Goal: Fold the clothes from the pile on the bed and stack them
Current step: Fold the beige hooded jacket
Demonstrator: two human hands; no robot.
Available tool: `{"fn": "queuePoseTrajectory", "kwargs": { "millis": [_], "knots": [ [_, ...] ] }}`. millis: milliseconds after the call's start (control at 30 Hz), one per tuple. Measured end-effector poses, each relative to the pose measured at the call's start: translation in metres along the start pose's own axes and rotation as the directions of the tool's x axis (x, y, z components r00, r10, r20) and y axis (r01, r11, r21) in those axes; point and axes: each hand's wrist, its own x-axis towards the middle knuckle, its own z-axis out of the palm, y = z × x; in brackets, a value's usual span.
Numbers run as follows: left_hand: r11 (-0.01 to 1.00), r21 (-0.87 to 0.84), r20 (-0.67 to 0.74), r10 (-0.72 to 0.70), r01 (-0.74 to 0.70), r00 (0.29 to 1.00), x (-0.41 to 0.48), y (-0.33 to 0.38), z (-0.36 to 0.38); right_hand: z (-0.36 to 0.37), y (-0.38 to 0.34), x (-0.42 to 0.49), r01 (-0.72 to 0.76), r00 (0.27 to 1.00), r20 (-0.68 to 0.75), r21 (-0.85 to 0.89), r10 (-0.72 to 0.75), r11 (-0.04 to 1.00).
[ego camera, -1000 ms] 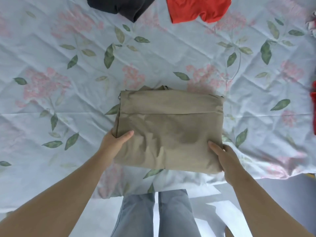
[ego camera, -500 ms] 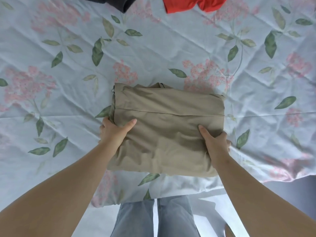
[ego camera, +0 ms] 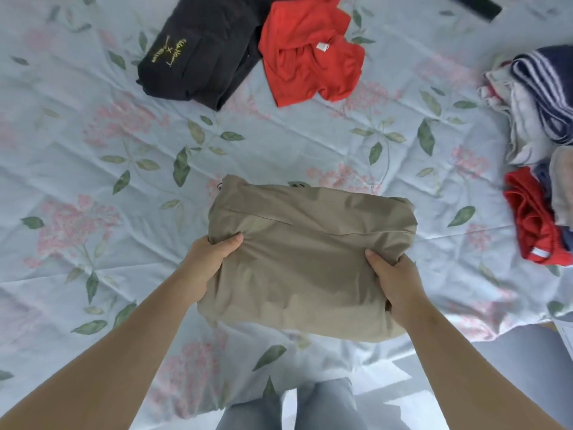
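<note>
The left hand [ego camera: 207, 262] gripped the left edge of the khaki bundle [ego camera: 304, 259]. Its thumb lay flat on top, pressing a pucker into the cloth, and its fingers were tucked out of sight underneath. The right hand [ego camera: 393, 283] held the bundle's right edge the same way, with the thumb on top pointing inward and the fingers curled round the side, gathering the fabric into folds. Both forearms reached straight forward from below the bundle, bare, wrists level, with the hands set about opposite each other across its width. The bundle was folded into a rough rectangle with a seam running across its far half, and it sat over the flowered sheet [ego camera: 93, 181]. I could not tell whether it was lifted clear or resting there. Beyond the bundle and to its left lay a black garment [ego camera: 201, 54] with gold lettering. Just right of that, touching it, lay a crumpled red shirt [ego camera: 310, 60]. Well to the bundle's right was the pile [ego camera: 542, 119]: striped navy cloth, pale cloth and a red piece [ego camera: 530, 221] at its near end. Below the bundle, past the sheet's edge, the person's jeans [ego camera: 325, 408] showed.
</note>
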Motion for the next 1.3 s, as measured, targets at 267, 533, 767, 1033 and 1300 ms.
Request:
{"fn": "queuePoseTrajectory", "kwargs": {
  "millis": [267,533,767,1033,1300],
  "knots": [
    [0.991,-0.045,0.000,0.125,-0.125,0.992,-0.064,0.053,0.093,-0.110,-0.042,0.001,0.116,0.993,-0.019,0.109,-0.114,0.987],
    [0.979,-0.130,-0.052,0.151,-0.157,0.987,-0.112,0.069,0.247,-0.261,-0.074,0.052,0.222,0.975,-0.002,0.127,-0.224,0.967],
    [0.967,-0.185,-0.027,0.175,-0.177,0.984,-0.130,0.106,0.331,-0.344,-0.111,0.091,0.228,0.970,0.048,0.144,-0.237,0.963],
    [0.955,-0.206,-0.025,0.215,-0.215,0.976,-0.110,0.162,0.428,-0.418,-0.155,0.171,0.265,0.962,0.038,0.128,-0.272,0.956],
    [0.958,-0.214,-0.111,0.172,-0.192,0.979,-0.058,0.223,0.574,-0.506,-0.218,0.310,0.280,0.954,0.062,0.160,-0.293,0.947]
  ]
}}
